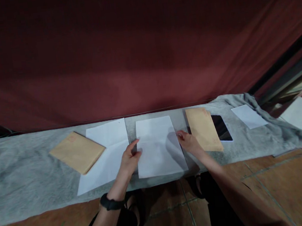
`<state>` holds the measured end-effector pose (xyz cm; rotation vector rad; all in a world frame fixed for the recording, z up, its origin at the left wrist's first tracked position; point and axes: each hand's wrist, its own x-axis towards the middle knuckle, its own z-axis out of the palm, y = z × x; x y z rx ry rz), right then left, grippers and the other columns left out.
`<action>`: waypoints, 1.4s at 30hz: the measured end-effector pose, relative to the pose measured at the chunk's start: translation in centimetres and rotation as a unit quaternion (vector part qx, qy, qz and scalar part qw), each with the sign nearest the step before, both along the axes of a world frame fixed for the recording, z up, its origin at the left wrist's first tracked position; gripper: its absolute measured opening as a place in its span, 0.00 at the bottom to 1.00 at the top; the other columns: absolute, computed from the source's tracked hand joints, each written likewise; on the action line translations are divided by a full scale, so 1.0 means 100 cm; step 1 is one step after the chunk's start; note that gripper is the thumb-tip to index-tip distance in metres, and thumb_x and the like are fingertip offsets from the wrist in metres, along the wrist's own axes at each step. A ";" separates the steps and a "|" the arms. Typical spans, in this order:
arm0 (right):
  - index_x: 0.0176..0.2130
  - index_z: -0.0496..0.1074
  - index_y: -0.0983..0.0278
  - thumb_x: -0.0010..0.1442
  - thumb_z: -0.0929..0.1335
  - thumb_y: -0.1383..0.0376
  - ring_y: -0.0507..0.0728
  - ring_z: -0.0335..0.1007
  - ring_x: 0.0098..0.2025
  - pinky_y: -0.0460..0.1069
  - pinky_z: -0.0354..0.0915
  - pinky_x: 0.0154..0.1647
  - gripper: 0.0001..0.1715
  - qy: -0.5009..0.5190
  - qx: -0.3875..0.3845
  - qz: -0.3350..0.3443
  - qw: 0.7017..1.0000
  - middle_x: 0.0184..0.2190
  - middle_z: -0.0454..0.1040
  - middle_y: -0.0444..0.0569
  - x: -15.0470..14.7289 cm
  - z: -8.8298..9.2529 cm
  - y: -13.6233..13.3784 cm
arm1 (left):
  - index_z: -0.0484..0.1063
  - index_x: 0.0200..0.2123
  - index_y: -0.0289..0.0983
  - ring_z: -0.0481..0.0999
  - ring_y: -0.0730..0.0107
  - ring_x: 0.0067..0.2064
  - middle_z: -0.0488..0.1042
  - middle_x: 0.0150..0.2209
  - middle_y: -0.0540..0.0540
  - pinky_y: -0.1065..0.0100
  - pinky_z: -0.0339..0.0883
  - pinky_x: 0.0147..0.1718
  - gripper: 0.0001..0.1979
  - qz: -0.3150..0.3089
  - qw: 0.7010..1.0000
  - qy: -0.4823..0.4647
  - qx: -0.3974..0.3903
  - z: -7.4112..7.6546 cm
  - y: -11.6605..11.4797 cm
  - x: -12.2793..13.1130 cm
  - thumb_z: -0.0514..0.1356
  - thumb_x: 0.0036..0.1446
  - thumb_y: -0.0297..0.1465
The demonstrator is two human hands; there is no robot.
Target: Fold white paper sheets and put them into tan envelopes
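A white sheet of paper (pixel 158 152) lies flat on the grey cloth between my two hands. My left hand (pixel 130 158) is at its left edge, thumb and forefinger apart with nothing between them. At the sheet's right edge is my right hand (pixel 189 141), its fingers closed together at the paper's border. Further left, another white sheet with a crease (pixel 105 166) lies at an angle, partly under a brown envelope (pixel 77 151). Beside my right hand lie more brown envelopes (pixel 204 130).
A dark-screened tablet (pixel 221 128) lies partly under the right envelopes. A small white paper (pixel 249 116) rests further right on the grey cloth (pixel 38 178). Behind the table hangs a dark red curtain (pixel 141 81). Dark metal bars stand at the right.
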<state>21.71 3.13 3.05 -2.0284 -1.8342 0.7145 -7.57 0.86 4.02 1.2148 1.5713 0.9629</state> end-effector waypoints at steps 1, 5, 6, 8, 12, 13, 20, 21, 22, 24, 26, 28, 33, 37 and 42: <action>0.57 0.73 0.64 0.70 0.59 0.67 0.58 0.80 0.40 0.50 0.71 0.42 0.21 0.072 -0.021 -0.001 0.997 0.38 0.81 0.52 0.004 -0.003 0.002 | 0.74 0.60 0.37 0.70 0.73 0.28 0.77 0.37 0.49 0.70 0.65 0.28 0.33 0.003 0.999 -0.050 -0.019 0.004 0.000 -0.003 0.63 0.47 0.31; 0.66 0.66 0.62 0.64 0.62 0.68 0.55 0.79 0.35 0.50 0.74 0.40 0.31 0.358 -0.063 0.004 0.932 0.37 0.81 0.47 0.016 -0.009 0.001 | 0.72 0.62 0.37 0.71 0.73 0.27 0.77 0.30 0.53 0.72 0.62 0.27 0.40 0.053 0.979 -0.187 -0.067 0.016 0.002 -0.010 0.66 0.40 0.30; 0.67 0.64 0.60 0.62 0.65 0.67 0.55 0.79 0.37 0.51 0.74 0.43 0.35 0.406 -0.054 0.014 0.912 0.39 0.82 0.47 0.017 -0.008 0.000 | 0.71 0.63 0.37 0.72 0.72 0.27 0.78 0.30 0.53 0.73 0.63 0.27 0.42 0.064 0.974 -0.207 -0.071 0.018 0.003 -0.011 0.66 0.39 0.29; 0.67 0.65 0.57 0.58 0.70 0.65 0.57 0.79 0.44 0.53 0.73 0.50 0.39 0.466 -0.039 0.046 0.883 0.44 0.82 0.47 0.019 -0.003 -0.004 | 0.71 0.63 0.37 0.72 0.73 0.26 0.79 0.29 0.53 0.73 0.63 0.26 0.43 0.072 0.967 -0.231 -0.076 0.019 0.006 -0.011 0.66 0.38 0.28; 0.55 0.78 0.57 0.53 0.76 0.58 0.62 0.76 0.54 0.56 0.68 0.60 0.30 0.461 -0.036 0.114 0.879 0.53 0.80 0.48 0.020 0.004 -0.009 | 0.77 0.55 0.35 0.73 0.74 0.26 0.78 0.26 0.52 0.75 0.62 0.24 0.35 0.064 0.964 -0.247 -0.074 0.020 0.010 -0.011 0.65 0.38 0.25; 0.53 0.79 0.57 0.52 0.76 0.56 0.62 0.76 0.54 0.57 0.68 0.60 0.28 0.444 -0.027 0.119 0.888 0.53 0.80 0.48 0.021 0.004 -0.009 | 0.79 0.52 0.34 0.76 0.72 0.29 0.80 0.29 0.50 0.74 0.65 0.26 0.32 0.054 0.962 -0.258 -0.071 0.020 0.010 -0.012 0.64 0.39 0.25; 0.29 0.81 0.61 0.61 0.69 0.46 0.61 0.74 0.46 0.56 0.69 0.52 0.24 0.263 0.119 0.062 0.955 0.37 0.78 0.51 0.028 -0.013 -0.001 | 0.79 0.35 0.36 0.82 0.56 0.50 0.83 0.39 0.44 0.59 0.72 0.54 0.16 -0.003 0.940 -0.338 -0.048 0.029 0.006 -0.010 0.67 0.37 0.24; 0.28 0.81 0.61 0.61 0.69 0.47 0.61 0.73 0.46 0.55 0.68 0.52 0.23 0.251 0.139 0.064 0.956 0.37 0.78 0.51 0.028 -0.015 0.000 | 0.79 0.37 0.36 0.82 0.58 0.49 0.83 0.40 0.44 0.61 0.72 0.53 0.17 -0.015 0.948 -0.314 -0.050 0.029 0.006 -0.010 0.68 0.38 0.26; 0.30 0.81 0.60 0.61 0.69 0.48 0.61 0.73 0.46 0.54 0.68 0.51 0.22 0.244 0.141 0.070 0.957 0.37 0.78 0.51 0.027 -0.016 0.001 | 0.80 0.39 0.36 0.82 0.60 0.47 0.83 0.41 0.44 0.63 0.73 0.49 0.18 -0.027 0.959 -0.278 -0.053 0.027 0.007 -0.009 0.70 0.40 0.29; 0.35 0.82 0.61 0.63 0.67 0.50 0.59 0.74 0.42 0.52 0.68 0.45 0.20 0.237 0.101 0.081 0.963 0.36 0.78 0.49 0.025 -0.016 0.001 | 0.79 0.41 0.35 0.81 0.65 0.38 0.82 0.38 0.45 0.68 0.73 0.37 0.20 -0.037 0.980 -0.186 -0.056 0.021 0.009 -0.008 0.71 0.43 0.36; 0.37 0.80 0.62 0.65 0.65 0.53 0.57 0.74 0.35 0.50 0.66 0.38 0.20 0.216 0.053 0.075 0.972 0.32 0.79 0.46 0.022 -0.015 0.001 | 0.79 0.39 0.34 0.76 0.70 0.29 0.80 0.32 0.48 0.71 0.66 0.27 0.21 -0.036 0.993 -0.100 -0.053 0.011 0.013 -0.007 0.70 0.44 0.41; 0.35 0.79 0.62 0.65 0.64 0.54 0.56 0.72 0.31 0.48 0.63 0.34 0.19 0.173 0.039 0.062 0.982 0.28 0.77 0.45 0.018 -0.014 0.002 | 0.78 0.36 0.34 0.71 0.71 0.25 0.78 0.27 0.50 0.71 0.61 0.23 0.20 -0.038 0.997 -0.040 -0.049 0.000 0.018 -0.006 0.68 0.44 0.43; 0.31 0.76 0.62 0.67 0.64 0.57 0.55 0.71 0.30 0.47 0.59 0.31 0.17 0.063 0.036 0.037 0.997 0.25 0.75 0.45 0.013 -0.011 0.006 | 0.78 0.41 0.39 0.76 0.65 0.29 0.80 0.30 0.49 0.68 0.65 0.28 0.15 -0.034 0.994 0.108 -0.008 -0.015 0.026 0.001 0.64 0.51 0.38; 0.37 0.77 0.61 0.69 0.64 0.58 0.57 0.76 0.34 0.47 0.60 0.32 0.16 -0.030 0.028 0.022 0.999 0.30 0.80 0.49 0.007 -0.006 0.004 | 0.75 0.54 0.40 0.79 0.61 0.33 0.80 0.30 0.49 0.66 0.67 0.35 0.23 -0.031 0.973 0.228 0.000 -0.013 0.027 0.008 0.63 0.54 0.32; 0.43 0.77 0.61 0.71 0.64 0.58 0.61 0.80 0.38 0.49 0.63 0.34 0.14 -0.126 -0.003 0.012 0.992 0.36 0.83 0.54 -0.002 0.001 -0.003 | 0.65 0.65 0.40 0.81 0.54 0.39 0.82 0.37 0.42 0.62 0.68 0.38 0.29 -0.062 0.924 0.376 -0.024 -0.004 0.022 0.016 0.60 0.60 0.33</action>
